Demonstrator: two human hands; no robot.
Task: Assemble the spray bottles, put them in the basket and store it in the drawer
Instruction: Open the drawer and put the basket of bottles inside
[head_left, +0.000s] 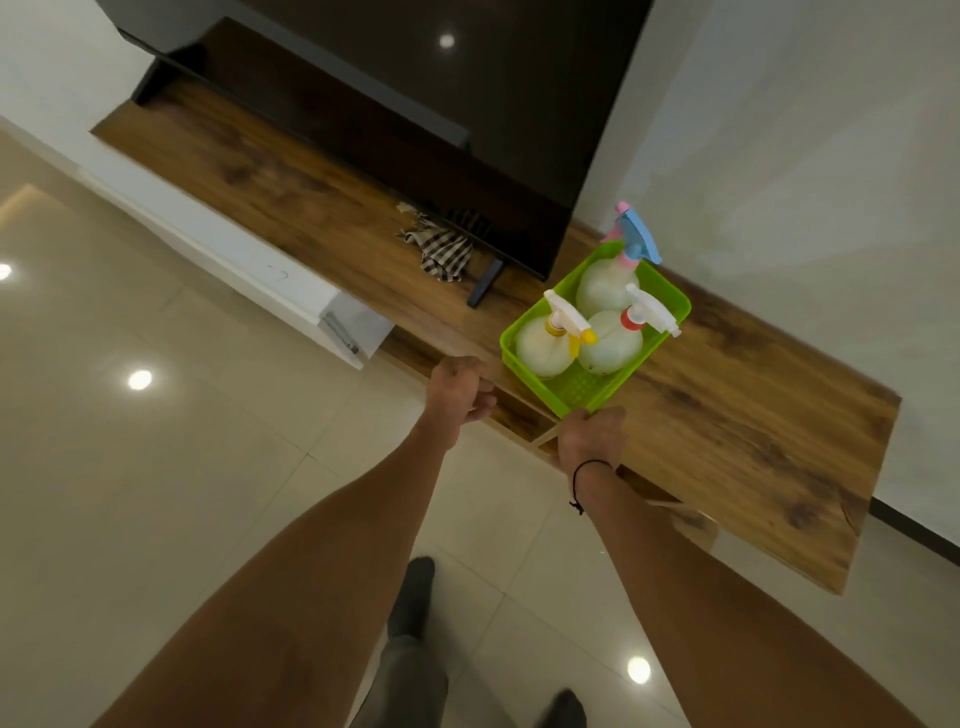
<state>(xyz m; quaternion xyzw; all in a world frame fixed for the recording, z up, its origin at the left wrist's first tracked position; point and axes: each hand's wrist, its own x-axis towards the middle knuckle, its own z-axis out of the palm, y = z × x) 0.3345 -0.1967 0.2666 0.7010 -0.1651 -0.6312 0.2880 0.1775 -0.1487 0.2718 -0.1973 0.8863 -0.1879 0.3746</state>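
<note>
Basket (582, 387), thin green plastic, top-heavy with three spray bottles (610, 340): your right hand (592, 436) pinches its near rim; left hand (460, 387) curls on the counter (753, 415) edge. Support both sides.

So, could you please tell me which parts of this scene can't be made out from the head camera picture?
- Drawer: its inside, hidden under the wooden top and both hands.
- Left hand: fingertips curl under the top's edge; what they grip is unseen.
- Right hand: fingers at the green basket; grip unclear behind the hand's back.
- Checked cloth: partly behind the television.
</note>
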